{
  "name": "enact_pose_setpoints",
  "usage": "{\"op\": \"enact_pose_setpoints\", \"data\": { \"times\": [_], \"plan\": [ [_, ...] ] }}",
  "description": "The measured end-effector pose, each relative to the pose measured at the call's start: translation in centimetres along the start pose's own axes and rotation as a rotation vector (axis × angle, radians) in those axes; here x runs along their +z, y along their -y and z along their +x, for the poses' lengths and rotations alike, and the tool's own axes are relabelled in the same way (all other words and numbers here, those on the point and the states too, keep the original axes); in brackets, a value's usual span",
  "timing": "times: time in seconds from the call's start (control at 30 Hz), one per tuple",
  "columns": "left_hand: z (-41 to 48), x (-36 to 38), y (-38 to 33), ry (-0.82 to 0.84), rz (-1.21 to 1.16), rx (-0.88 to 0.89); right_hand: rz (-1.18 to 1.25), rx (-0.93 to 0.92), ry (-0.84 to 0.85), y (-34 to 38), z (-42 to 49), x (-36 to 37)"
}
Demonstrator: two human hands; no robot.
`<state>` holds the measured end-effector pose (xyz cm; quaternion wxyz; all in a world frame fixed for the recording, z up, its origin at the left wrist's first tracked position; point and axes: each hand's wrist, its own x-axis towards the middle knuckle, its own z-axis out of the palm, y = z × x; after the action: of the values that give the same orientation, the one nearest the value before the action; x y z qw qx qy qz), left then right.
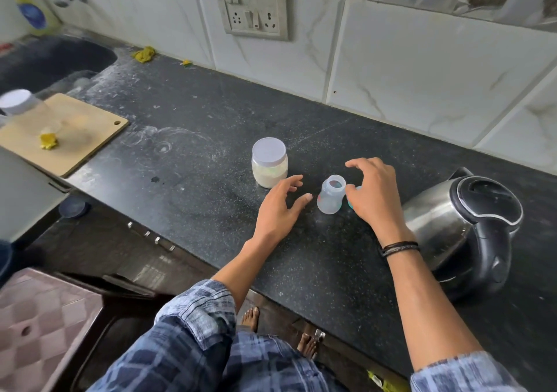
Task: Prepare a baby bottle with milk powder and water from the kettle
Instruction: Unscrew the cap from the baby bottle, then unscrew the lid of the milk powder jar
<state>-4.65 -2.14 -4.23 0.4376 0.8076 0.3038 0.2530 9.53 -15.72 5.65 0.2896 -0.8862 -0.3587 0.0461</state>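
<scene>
A small clear baby bottle [330, 197] stands upright on the black counter [187, 162] with its mouth uncovered. Just right of it a teal piece, perhaps the bottle's cap [350, 204], is mostly hidden under my right hand [373, 192], whose fingers are spread and hold nothing. My left hand [278, 207] hovers left of the bottle, fingers apart, a short gap from it. Behind the left hand stands a lidded jar of white milk powder [269, 162]. The steel kettle [464, 225] with a black lid and handle sits at the right.
A wooden cutting board [81, 132] with a white-lidded jar [16, 102] and a yellow scrap lies at the left, beside the dark sink [45, 63]. A wall socket panel [253, 8] is on the tiled wall behind.
</scene>
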Motion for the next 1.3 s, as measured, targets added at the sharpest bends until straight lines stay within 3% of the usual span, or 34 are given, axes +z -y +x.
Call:
{"op": "enact_pose_setpoints", "data": {
  "times": [0.2,0.37,0.5,0.63,0.9,1.3],
  "plan": [
    [0.1,-2.2,1.5,-0.222,0.008,-0.020,0.038,-0.084,-0.132,4.0,0.2,1.4],
    [0.8,-4.1,3.6,-0.294,-0.004,-0.119,-0.005,-0.103,0.007,6.9,2.5,3.2],
    [2.4,-6.1,4.8,-0.198,-0.079,-0.168,-0.085,-0.077,0.184,9.1,4.8,5.8],
    [4.8,-7.3,5.2,-0.035,-0.087,-0.163,-0.147,-0.032,0.253,11.3,6.7,8.3],
    [8.6,-7.6,5.7,0.164,-0.115,-0.130,-0.228,0.069,0.230,13.0,8.4,10.4],
    [10.2,-7.1,6.6,0.205,-0.040,0.020,-0.234,0.129,0.199,13.2,8.6,11.2]
  ]
}}
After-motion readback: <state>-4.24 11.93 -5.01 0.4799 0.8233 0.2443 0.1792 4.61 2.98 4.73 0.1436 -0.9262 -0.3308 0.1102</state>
